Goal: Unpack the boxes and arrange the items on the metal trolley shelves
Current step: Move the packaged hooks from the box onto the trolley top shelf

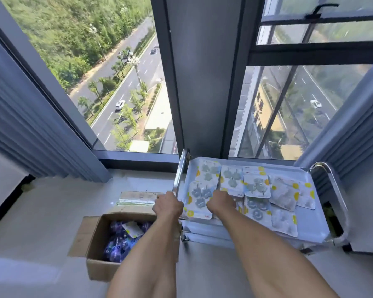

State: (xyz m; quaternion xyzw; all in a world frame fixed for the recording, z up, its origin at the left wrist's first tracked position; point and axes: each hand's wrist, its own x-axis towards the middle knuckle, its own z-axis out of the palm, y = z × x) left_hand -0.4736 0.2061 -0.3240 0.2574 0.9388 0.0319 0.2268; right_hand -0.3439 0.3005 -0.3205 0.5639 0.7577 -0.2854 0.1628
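The metal trolley [323, 222] stands by the window, and its top shelf holds several white-and-yellow blister packs of hooks. My left hand [168, 206] is curled at the lower end of the trolley's left rail [179, 168], seemingly gripping it. My right hand [221, 203] rests on the shelf with curled fingers pinching the right edge of a hook pack [198, 201] at the front left. An open cardboard box [99, 263] on the floor left of the trolley holds several purple packets and one white pack [132, 230].
A flat stack of packs [138, 197] lies on the floor behind the box. Large windows and a dark pillar [205, 82] rise right behind the trolley. Pleated blinds hang at the far left [30, 125] and far right [353, 130].
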